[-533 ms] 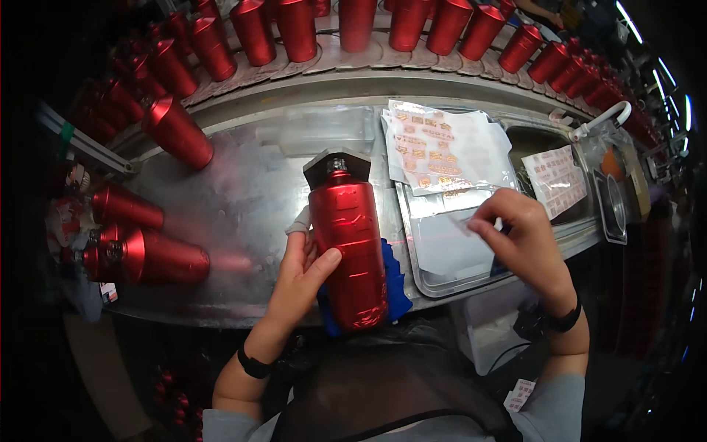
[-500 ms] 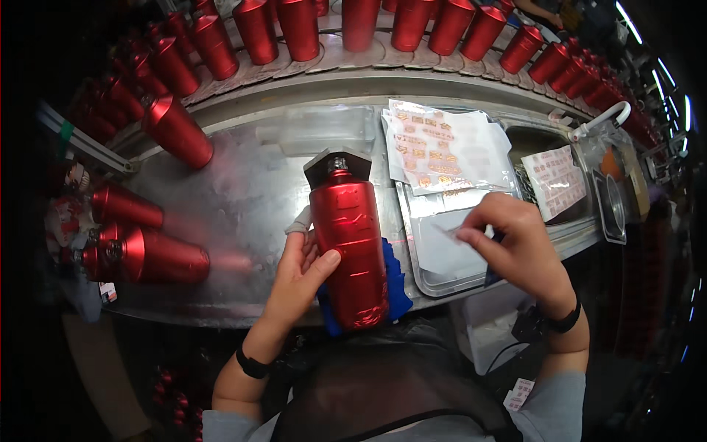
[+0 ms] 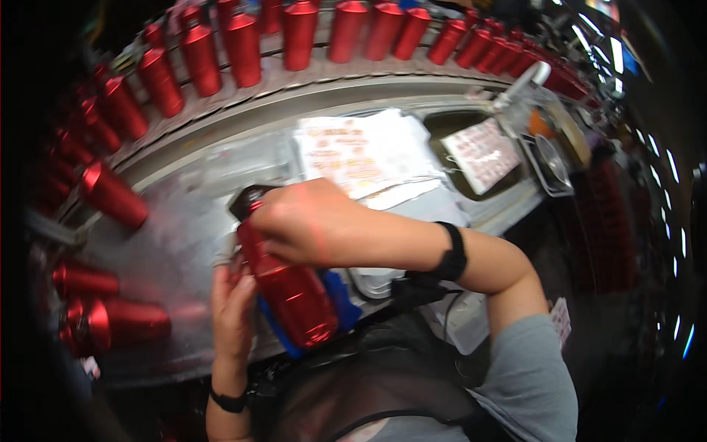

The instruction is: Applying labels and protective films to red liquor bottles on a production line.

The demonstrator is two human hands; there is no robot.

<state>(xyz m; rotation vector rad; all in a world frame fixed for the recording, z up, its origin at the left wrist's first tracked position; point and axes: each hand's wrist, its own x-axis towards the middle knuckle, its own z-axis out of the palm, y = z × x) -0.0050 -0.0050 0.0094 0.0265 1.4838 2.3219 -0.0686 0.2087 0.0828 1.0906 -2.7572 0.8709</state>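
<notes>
A shiny red bottle (image 3: 298, 295) lies slanted in front of me, its base toward my body on a blue cloth (image 3: 343, 298). Its dark neck shows beside a dark angular support (image 3: 243, 202). My left hand (image 3: 234, 302) grips the bottle from its left side, thumb and fingers against it. Across the upper part of the bottle reaches my right hand (image 3: 291, 221), its fingers curled down onto the surface. The back of that hand hides its fingertips and whatever is between them.
Red bottles (image 3: 298, 40) stand along a curved conveyor (image 3: 331, 77) at the back. More red bottles (image 3: 129, 324) lie at left. Printed sticker sheets (image 3: 361, 151) rest on a tray at centre right, near a sink (image 3: 449, 125) with another sheet (image 3: 482, 155) over it.
My right hand has moved left from above the tray, where it pinched a small pale piece, onto the bottle's upper part. The view has turned, and the bottle now slants more.
</notes>
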